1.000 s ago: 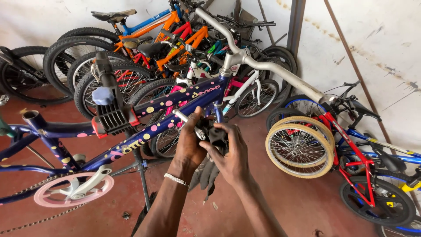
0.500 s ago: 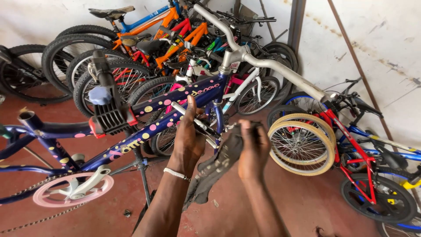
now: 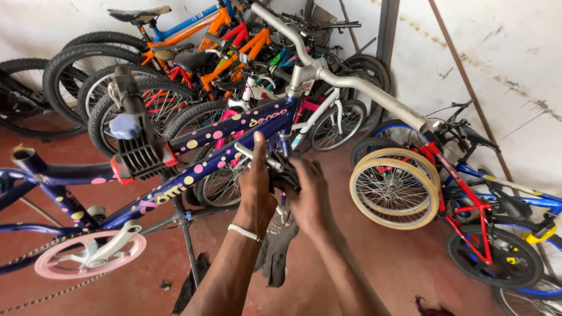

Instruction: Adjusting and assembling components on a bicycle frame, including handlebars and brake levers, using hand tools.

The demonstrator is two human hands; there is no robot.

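Both hands had closed together again on one black part.
Left hand [image 3: 257, 187] and right hand [image 3: 307, 196] gripped the black part [image 3: 285, 169] beside one spotted blue bicycle frame [image 3: 234, 137]; fingers curled shut.

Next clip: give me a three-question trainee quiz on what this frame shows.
1. True or false: the dark blue dotted bike frame is held in a repair stand clamp.
2. Which colour is the chainring guard? A green, B pink, C yellow.
3. Fill in: a dark ___ hangs below the hands.

Key: 1 true. 2 B. 3 cloth. Both the left hand and the right hand work close together at a small dark part by the frame's front; which hand grips it cannot be told.
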